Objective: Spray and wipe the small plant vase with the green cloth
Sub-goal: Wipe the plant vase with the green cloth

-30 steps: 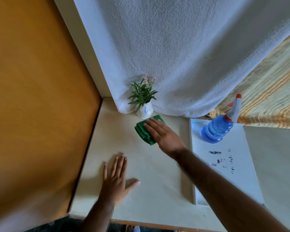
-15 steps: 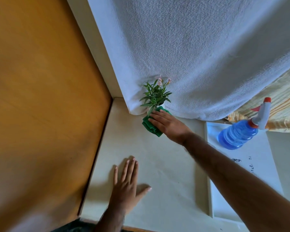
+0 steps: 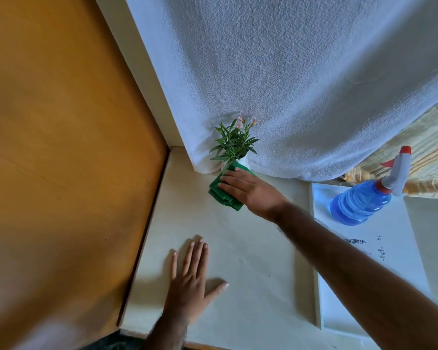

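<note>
With the spray bottle (image 3: 359, 205) standing on the white tray (image 3: 389, 263), apart from both hands, spraying looked done and wiping under way; how much surface remained I could not tell. The small plant vase (image 3: 243, 161) stood at the back of the table (image 3: 250, 261) against the white towel (image 3: 288, 84), mostly hidden by the green cloth (image 3: 219, 194), which the right hand (image 3: 250, 189) pressed to it with near-straight fingers (image 3: 231, 176), thumb out of sight. The left hand (image 3: 187, 281) lay flat on the table, fingers spread, holding nothing.

Your small white plant vase (image 3: 243, 161) stands upright, mostly hidden. Folded green cloth (image 3: 224, 195) lies against it. Blue plastic spray bottle (image 3: 359, 204) sits well apart.
</note>
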`<state>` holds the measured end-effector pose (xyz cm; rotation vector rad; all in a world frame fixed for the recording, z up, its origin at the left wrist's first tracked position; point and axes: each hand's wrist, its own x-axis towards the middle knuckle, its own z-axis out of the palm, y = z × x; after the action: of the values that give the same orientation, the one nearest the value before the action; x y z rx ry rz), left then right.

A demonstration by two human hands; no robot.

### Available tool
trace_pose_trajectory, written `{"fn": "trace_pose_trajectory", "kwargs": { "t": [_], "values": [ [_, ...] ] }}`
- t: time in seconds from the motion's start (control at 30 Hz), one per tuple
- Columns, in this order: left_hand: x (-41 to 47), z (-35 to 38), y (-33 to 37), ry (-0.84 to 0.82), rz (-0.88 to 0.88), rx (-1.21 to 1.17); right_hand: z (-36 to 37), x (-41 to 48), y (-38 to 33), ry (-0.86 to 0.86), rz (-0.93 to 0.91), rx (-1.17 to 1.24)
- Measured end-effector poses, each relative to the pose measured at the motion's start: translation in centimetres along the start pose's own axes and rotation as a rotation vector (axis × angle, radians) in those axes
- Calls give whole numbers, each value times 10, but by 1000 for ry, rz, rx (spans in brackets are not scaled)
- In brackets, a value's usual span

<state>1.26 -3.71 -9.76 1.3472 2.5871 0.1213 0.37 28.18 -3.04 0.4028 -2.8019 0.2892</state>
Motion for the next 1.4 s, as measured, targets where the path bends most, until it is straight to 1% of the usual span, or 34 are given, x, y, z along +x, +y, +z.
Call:
{"fn": "trace_pose_trajectory", "kwargs": {
  "t": [0.1,0.23,0.37,0.43,0.57,0.73,0.9,1.17,1.27,1.4],
  "values": [
    [0,0,1,-4,0,-2,3,3,8,-3,12,20],
    [0,0,0,-13,-9,-7,9,-7,9,45,197,164],
    [0,0,-1,-23,-16,-5,15,-18,0,88,265,244],
    [0,0,0,-22,-15,-5,12,-16,-2,101,254,231],
    [-1,-1,1,-23,-19,-5,3,2,2,131,173,155],
    [-1,-1,2,-20,-18,-12,9,-3,14,31,165,153],
    [-1,-1,0,-14,-18,-8,15,-10,9,-2,212,204],
    [-1,-1,1,-7,-12,-6,-9,10,8,100,119,200],
    [-1,-1,1,-8,-9,-6,-3,5,10,85,162,227],
    [-1,-1,2,-13,-15,-1,8,-9,7,55,303,290]
  ]
}}
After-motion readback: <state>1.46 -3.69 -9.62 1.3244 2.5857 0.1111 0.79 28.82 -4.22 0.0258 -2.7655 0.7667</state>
